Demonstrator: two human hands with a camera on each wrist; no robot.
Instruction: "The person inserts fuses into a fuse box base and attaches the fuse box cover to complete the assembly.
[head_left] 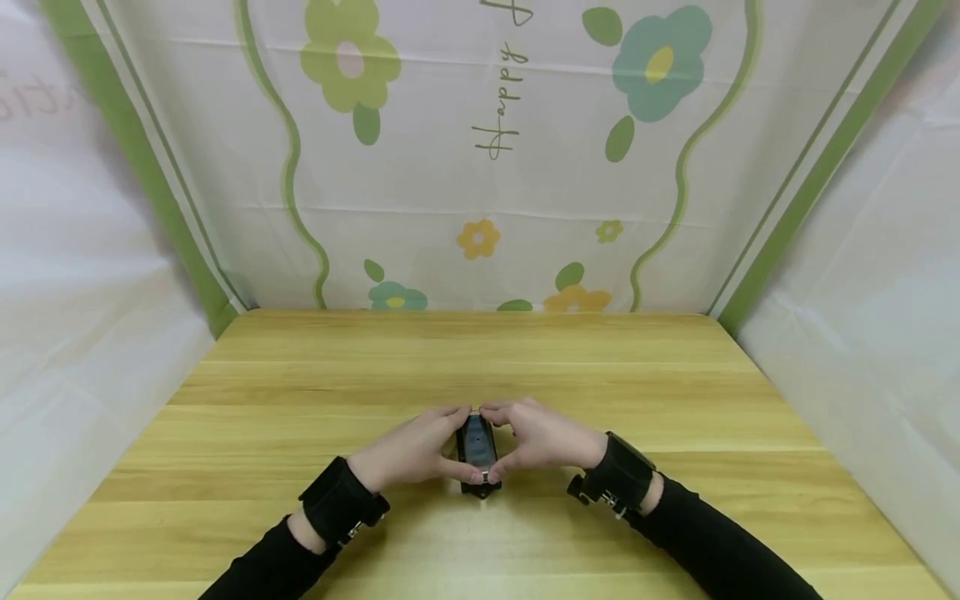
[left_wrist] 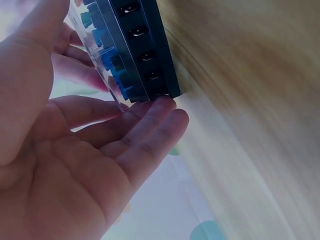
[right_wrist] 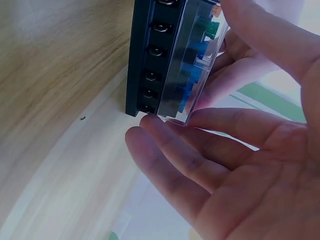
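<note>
A black fuse box lies lengthwise on the table between the two hands. Screw terminals line its sides, and blue, green and orange fuses show through its clear cover. The left hand holds the cover from the left, thumb at the near end and fingers at the far end. From the opposite side, the right hand grips it the same way, its thumb close beside the left thumb. In the left wrist view, the fingertips reach the end of the black base, low by the tabletop.
The wooden table extends around the box on all sides. White cloth walls with green borders stand at the left and right, and a flower-printed cloth hangs behind the far edge. Each wrist wears a black strap with a camera.
</note>
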